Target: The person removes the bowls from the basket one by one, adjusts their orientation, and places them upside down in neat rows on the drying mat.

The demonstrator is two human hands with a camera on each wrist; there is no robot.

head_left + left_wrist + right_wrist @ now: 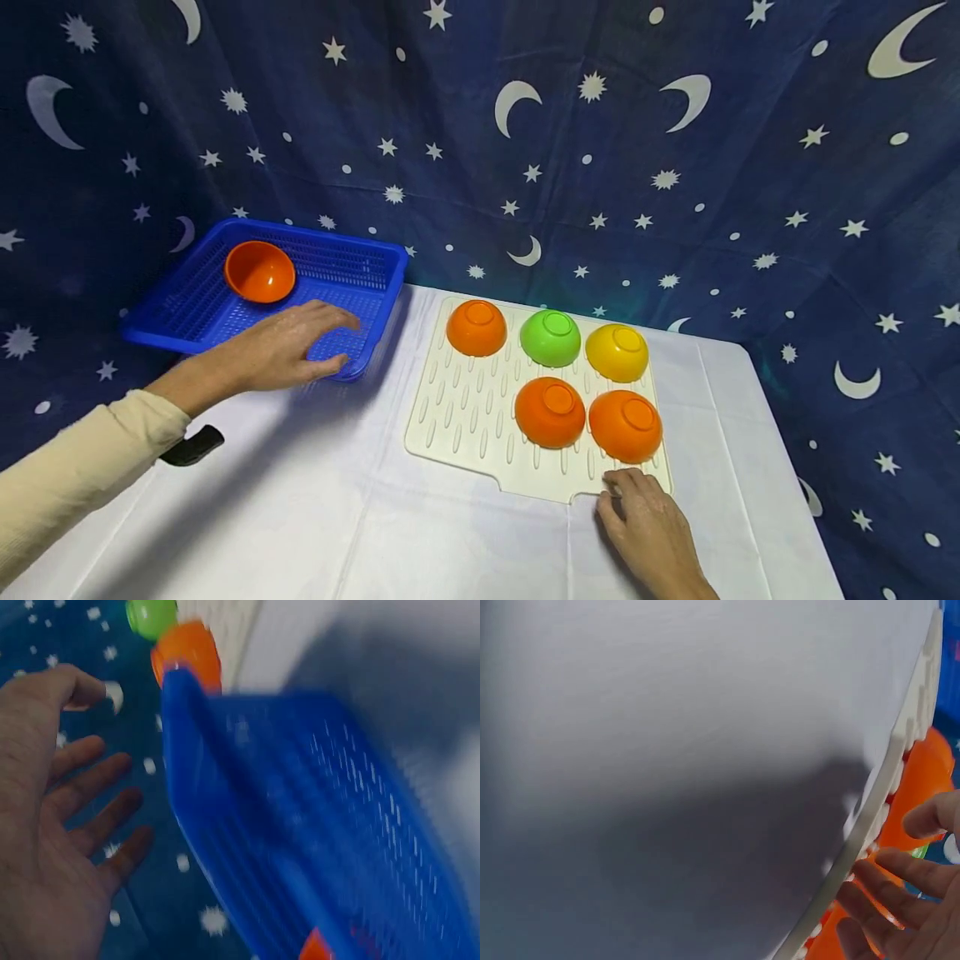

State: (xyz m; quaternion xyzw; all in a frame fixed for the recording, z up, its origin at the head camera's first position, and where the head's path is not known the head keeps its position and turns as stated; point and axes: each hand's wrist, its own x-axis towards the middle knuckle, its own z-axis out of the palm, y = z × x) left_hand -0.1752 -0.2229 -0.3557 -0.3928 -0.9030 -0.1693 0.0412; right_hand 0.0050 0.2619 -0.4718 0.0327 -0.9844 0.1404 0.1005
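Observation:
My left hand [288,346] hovers over the front right part of a blue plastic basket [397,275], thumb and fingers apart, holding nothing. Inside the basket an orange bowl [260,272] sits with its opening up. At the front edge of a white ridged drying mat [457,417] is my right hand [648,529], fingers spread loosely and nothing in them. Upside down on the mat's back row are an orange bowl [477,329], a green bowl [550,339] and a yellow bowl [617,353]. Two more orange bowls [550,414] lie inverted in front, one just beyond my right fingertips.
A white cloth [285,500] covers the table. Dark blue curtains [450,100] with moons and stars hang behind and at both sides. A black object [192,446] shows below my left sleeve.

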